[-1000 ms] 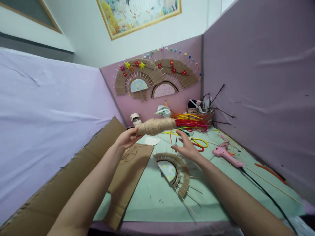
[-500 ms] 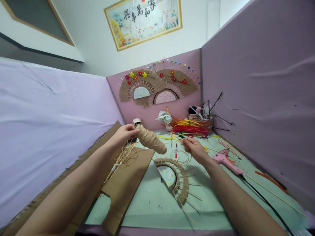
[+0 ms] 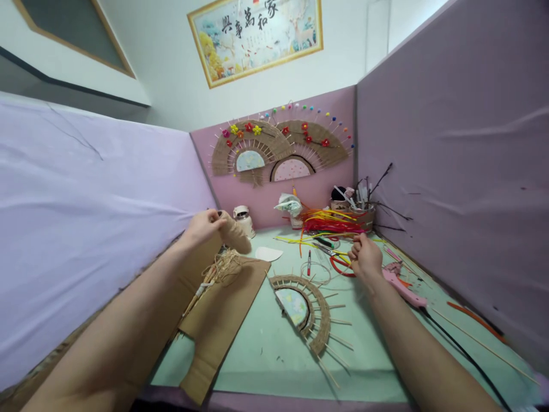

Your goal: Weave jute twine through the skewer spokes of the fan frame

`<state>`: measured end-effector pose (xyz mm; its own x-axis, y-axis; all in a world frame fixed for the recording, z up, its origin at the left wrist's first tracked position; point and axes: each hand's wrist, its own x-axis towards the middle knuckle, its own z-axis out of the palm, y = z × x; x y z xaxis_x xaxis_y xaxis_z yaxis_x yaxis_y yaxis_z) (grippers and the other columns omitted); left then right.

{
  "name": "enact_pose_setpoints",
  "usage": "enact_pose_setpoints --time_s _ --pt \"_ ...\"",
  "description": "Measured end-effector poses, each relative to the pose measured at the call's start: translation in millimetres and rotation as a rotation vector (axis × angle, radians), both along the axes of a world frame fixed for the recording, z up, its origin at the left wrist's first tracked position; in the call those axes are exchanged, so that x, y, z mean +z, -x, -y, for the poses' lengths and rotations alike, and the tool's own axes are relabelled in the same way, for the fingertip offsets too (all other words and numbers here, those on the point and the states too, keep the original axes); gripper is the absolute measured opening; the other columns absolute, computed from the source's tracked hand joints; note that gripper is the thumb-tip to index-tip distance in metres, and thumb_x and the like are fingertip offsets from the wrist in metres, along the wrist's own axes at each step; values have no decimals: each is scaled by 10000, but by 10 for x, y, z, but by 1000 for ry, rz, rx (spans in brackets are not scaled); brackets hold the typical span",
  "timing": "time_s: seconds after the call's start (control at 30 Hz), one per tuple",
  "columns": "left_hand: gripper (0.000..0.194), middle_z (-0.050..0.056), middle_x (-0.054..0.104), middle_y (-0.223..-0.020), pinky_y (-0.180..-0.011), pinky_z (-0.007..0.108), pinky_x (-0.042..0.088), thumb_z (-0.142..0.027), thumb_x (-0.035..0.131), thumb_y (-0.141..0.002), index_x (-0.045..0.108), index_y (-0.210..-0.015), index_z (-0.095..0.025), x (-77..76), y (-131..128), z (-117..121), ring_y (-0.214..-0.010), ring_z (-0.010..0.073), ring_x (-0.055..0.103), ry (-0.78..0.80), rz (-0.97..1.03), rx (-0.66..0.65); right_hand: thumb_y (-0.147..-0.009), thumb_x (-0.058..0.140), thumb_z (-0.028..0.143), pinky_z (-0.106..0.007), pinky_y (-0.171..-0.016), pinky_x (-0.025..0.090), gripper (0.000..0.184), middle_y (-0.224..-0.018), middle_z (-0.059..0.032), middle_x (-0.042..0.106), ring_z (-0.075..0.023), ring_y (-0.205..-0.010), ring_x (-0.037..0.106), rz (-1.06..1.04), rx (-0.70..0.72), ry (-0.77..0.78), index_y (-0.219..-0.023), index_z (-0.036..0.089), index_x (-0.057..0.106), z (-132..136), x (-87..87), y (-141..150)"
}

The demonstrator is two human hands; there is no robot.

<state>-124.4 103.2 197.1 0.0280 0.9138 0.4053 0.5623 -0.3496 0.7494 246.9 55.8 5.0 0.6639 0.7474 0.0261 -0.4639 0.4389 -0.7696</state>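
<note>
My left hand is closed around one end of a cone-shaped spool of beige twine, tilted in the air above the back left of the table. Off to the right, my right hand is raised with its fingers pinched together; whatever is between them is too fine to make out. Below and between the hands lies a half-round woven fan, with thin sticks poking out past its twine band and a pale flowered half-disc at its centre.
Brown cardboard with a bundle of raffia-like strands lies at left. A pink glue gun and its cord are at right. Scissors, a red marker and coloured pipe cleaners lie behind. Finished fans hang on the back panel.
My hands have moved farther apart: the left went left with the twine spool, the right went right. The spool now points more toward the table. The fan has stayed in place.
</note>
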Motion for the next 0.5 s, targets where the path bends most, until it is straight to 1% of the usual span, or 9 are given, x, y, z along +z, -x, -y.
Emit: enact_pose_setpoints --time_s 0.07,0.13,0.2,0.27,0.3,0.37,0.4,0.43,0.5 --pt "216 24 561 -710 -820 287 463 -195 715 -590 502 -557 -177 -7 -64 -7 -912 211 543 -115 122 74 -736 536 429 -209 -347 203 252 -408 126 206 -55 -344 171 17 -46 -7 -655 218 423 -22 -31 -53" --pt "132 31 573 -765 -827 291 469 -176 646 -678 523 -630 -168 -10 -149 -12 -914 193 548 -29 439 18 -745 501 455 -225 -380 270 256 -440 109 256 -70 -363 241 99 -84 20 -667 220 437 -45 -68 -79" --pt "34 52 589 -809 -811 321 494 -145 562 -752 552 -720 -149 -14 -259 -3 -868 180 573 139 708 -91 -730 498 457 -262 -482 384 250 -533 51 415 -110 -470 413 257 -161 114 -719 208 481 -53 -87 -71" --pt "54 79 599 -856 -808 346 510 -123 521 -783 574 -780 -129 -28 -394 36 -852 181 588 213 763 -162 -692 542 430 -338 -696 455 299 -800 -60 571 -196 -767 551 481 -290 247 -856 180 532 -34 -71 -27" --pt "66 89 599 -884 -824 360 511 -116 514 -791 579 -800 -121 -40 -468 70 -864 183 589 266 818 -230 -675 564 414 -380 -818 434 376 -974 -117 576 -244 -948 535 599 -357 290 -954 163 535 -14 -48 7" --pt "93 92 597 -903 -837 366 512 -108 501 -802 585 -842 -114 -75 -623 162 -867 178 593 353 865 -317 -676 575 399 -423 -985 327 544 -1238 -182 464 -288 -1194 399 787 -444 273 -1141 134 478 43 21 95" --pt "102 88 598 -907 -836 363 514 -111 500 -806 585 -863 -116 -99 -700 218 -862 174 595 385 864 -343 -699 558 402 -420 -1019 291 589 -1305 -188 409 -281 -1247 350 841 -436 210 -1207 130 436 76 63 145" --pt "104 82 600 -911 -832 363 517 -117 507 -806 583 -876 -122 -127 -775 277 -856 172 596 403 860 -357 -730 530 409 -409 -1028 284 609 -1342 -179 378 -264 -1268 333 867 -378 124 -1257 137 395 112 104 195" --pt "43 67 602 -882 -833 358 517 -137 546 -793 571 -827 -134 -196 -916 394 -834 163 597 410 837 -363 -803 436 436 -379 -985 337 593 -1347 -145 396 -224 -1247 379 883 -87 -27 -1323 179 316 188 175 292"
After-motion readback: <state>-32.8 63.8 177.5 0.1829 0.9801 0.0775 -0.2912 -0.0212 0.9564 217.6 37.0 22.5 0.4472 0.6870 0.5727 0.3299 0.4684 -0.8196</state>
